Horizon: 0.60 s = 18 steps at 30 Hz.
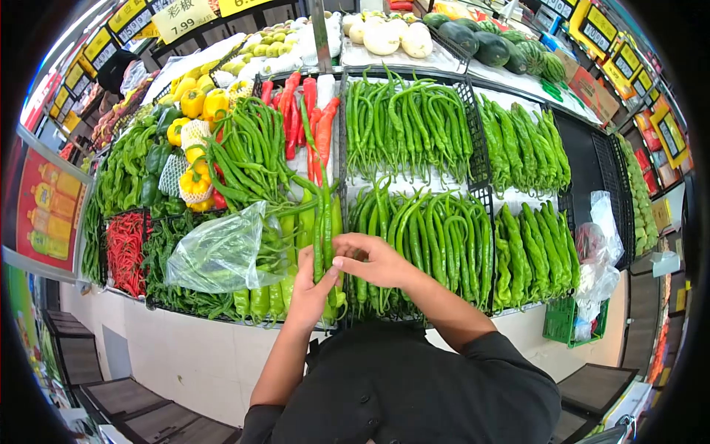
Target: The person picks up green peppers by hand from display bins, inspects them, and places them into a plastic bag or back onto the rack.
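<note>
A few long green peppers (323,222) stand nearly upright in my left hand (305,288), whose fingers are closed round their lower ends. My right hand (373,260) meets it from the right, fingertips against the same peppers and thumb close to the left thumb. Just below my hands and to the right lies a tray row of long green peppers (429,229), laid side by side. A crumpled clear plastic bag (218,255) rests over green peppers to the left. Behind it sits a loose heap of long green peppers (251,152).
Farther back are red peppers (323,133), yellow bell peppers (194,103) and another row of long green peppers (407,122). Small red chilies (126,251) fill a left compartment. Black crate walls (482,207) divide the display. A metal post (320,37) rises behind. Plastic bags (595,259) hang at right.
</note>
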Motion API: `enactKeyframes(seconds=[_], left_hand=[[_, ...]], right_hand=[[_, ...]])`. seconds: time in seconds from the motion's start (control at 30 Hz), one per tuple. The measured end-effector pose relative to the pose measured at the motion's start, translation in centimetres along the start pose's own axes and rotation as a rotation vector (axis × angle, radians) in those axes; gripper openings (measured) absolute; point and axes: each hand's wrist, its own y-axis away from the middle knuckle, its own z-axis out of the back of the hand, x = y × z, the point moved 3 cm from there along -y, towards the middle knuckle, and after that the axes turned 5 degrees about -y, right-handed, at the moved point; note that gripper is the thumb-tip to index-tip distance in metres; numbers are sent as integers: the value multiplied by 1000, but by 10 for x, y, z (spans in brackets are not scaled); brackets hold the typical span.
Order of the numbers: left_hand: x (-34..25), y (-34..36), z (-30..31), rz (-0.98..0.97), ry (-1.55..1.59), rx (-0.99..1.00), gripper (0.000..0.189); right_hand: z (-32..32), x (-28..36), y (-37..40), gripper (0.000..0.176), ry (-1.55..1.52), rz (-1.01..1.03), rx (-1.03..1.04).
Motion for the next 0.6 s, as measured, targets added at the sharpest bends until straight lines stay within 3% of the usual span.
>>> enactKeyframes(seconds=[0.07,0.1,0.3,0.4,0.47,0.6], left_hand=[[3,2,-4,3,10,-10,46],[4,3,-5,3,15,-16,47],[9,5,1,-44,-44,0,50],[0,7,3,-36,-72,-40,65],[3,7,9,-31,20,-106,67],[-3,9,19,33,47,-158,63]], right_hand=[[-3,-5,3,25,-12,-45,-12],[-3,-4,2,23,93,35,-4],[-9,1,5,13,-23,43,-8],[7,4,-7,19,22,187,-159],[29,14,-21,19,-156,89,-248],[120,34,-80,22,61,207,-474]])
